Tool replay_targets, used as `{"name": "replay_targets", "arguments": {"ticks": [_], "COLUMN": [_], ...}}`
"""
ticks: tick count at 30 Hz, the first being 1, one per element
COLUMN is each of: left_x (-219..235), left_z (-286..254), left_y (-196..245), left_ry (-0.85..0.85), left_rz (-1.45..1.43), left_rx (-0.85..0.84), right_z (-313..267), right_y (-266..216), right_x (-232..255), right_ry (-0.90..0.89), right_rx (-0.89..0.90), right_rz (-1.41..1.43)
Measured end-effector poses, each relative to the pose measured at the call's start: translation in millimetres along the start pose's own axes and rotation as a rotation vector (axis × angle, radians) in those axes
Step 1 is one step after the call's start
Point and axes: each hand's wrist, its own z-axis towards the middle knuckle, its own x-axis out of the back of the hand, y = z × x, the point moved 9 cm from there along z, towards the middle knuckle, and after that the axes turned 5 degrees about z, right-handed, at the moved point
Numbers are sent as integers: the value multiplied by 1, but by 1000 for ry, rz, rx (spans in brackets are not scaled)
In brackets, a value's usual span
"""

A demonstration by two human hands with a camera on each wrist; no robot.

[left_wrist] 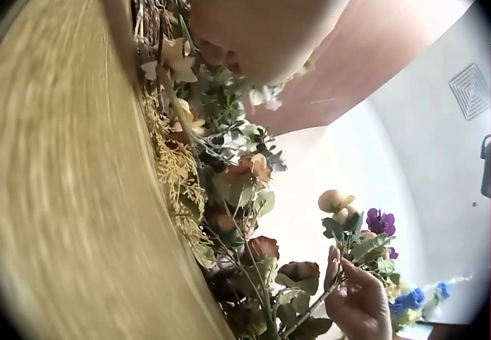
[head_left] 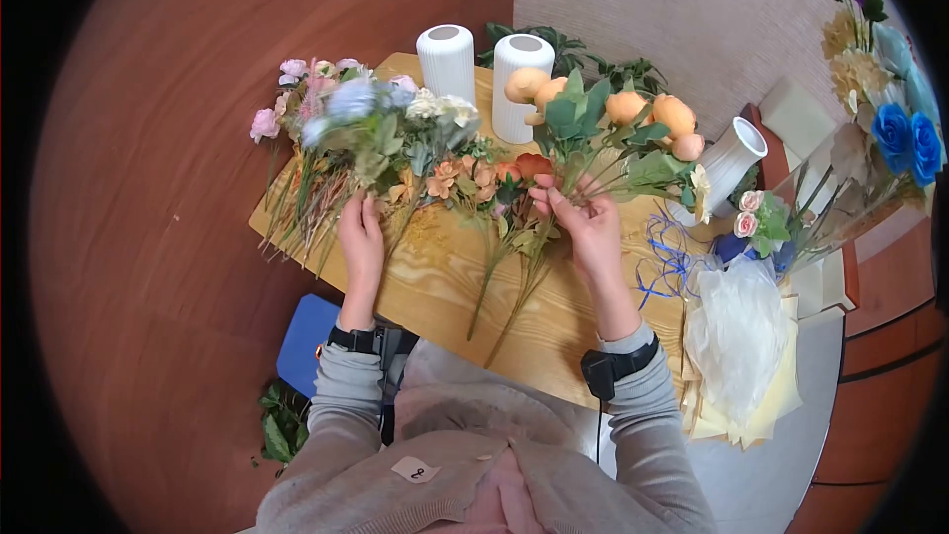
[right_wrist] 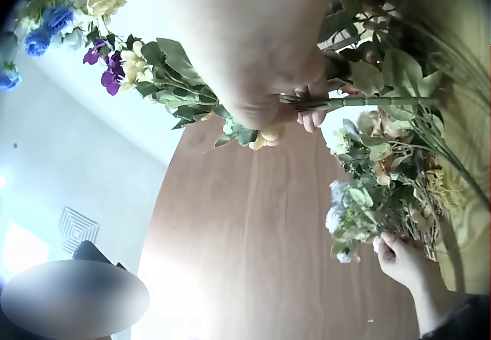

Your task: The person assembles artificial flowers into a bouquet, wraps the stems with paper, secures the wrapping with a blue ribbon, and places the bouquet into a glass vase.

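My left hand [head_left: 362, 242] pinches a bunch of pale blue artificial flowers [head_left: 352, 109] low on its stem; the blooms are blurred. Those blue heads stand over the left part of a spread of flowers. To the right, my right hand [head_left: 596, 237] grips the green stem [right_wrist: 376, 101] of a bunch of peach-orange artificial flowers [head_left: 675, 115], heads up and leaning right. Its stem ends [head_left: 509, 302] point down toward the table's front edge. Between the hands lie orange flowers [head_left: 445, 178] with leaves. In the left wrist view the left fingers are mostly hidden.
Two white ribbed vases [head_left: 446, 59] stand at the back of the wooden table [head_left: 425, 277]; another white vase [head_left: 730, 163] leans at right. Blue ribbon [head_left: 664, 259] and white wrapping sheets [head_left: 736, 336] lie at right. Pink flowers [head_left: 265, 125] lie far left. A blue stool [head_left: 308, 341] stands below.
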Motion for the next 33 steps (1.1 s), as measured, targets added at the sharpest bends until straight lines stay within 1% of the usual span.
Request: {"name": "replay_targets", "arguments": {"ticks": [1,3,4,5,6,7,9,10,12,13,15,16,17,19,20,23,24,25,26,27,28,29,30,31,33], "left_x": [-1,16,19,23,25,25,31,31,27,25,24,22,25,4,1,-26,-36,-43,-32,-29,-25,-22,-30,-30,-36], "left_z": [-3,-9,-11,-12,-13,-14,-16,-19,-28,-32,-43,-57,-64,-75,-82,-106,-114,-119,-102,-99,-96,-93,-96,-96,-97], "left_y": [4,9,17,26,34,39,50,53,55,59,74,74,86,103,104,101,100,104,135,148,154,153,138,137,134], "left_ry": [-2,209,210,173,137,138,195,193,122,116,141,231,228,-85,-86,-157,-178,-198,-227,-222,-194,-164,-107,-104,-160], "left_rz": [2,-259,-259,-252,-246,-247,-304,-309,-390,-400,-419,-420,-429,-635,-638,-417,-342,-268,-383,-381,-470,-558,-552,-551,-663], "left_rx": [1,7,7,16,23,22,-40,-43,-19,-22,-101,-166,-169,-48,-50,-177,-217,-257,-263,-261,-202,-145,-155,-154,-100], "right_z": [0,0,-1,-1,-1,-1,-1,-1,-2,-3,-5,-5,-6,-9,-10,-16,-22,-25,-35,-48,-51,-43,-42,-39,-35], "right_y": [0,2,5,7,9,12,15,15,17,18,18,18,17,17,16,9,1,0,2,8,11,38,67,68,54], "right_x": [1,1,2,3,3,1,-2,-5,-8,-8,-12,-13,-14,-18,-20,-34,-39,-38,-37,-38,-34,-27,-19,-21,-34], "right_ry": [9,18,54,89,87,61,36,24,1,9,2,-11,-6,8,7,-29,-20,29,-86,-202,-206,-242,-274,-277,-313], "right_rx": [-11,-20,-11,-3,-2,-9,-10,6,27,34,56,63,69,74,85,125,159,266,412,552,551,244,-62,-62,112], "right_rz": [4,8,24,40,40,49,55,44,31,24,91,74,69,95,95,99,60,2,-329,-661,-659,-632,-597,-597,-266]}}
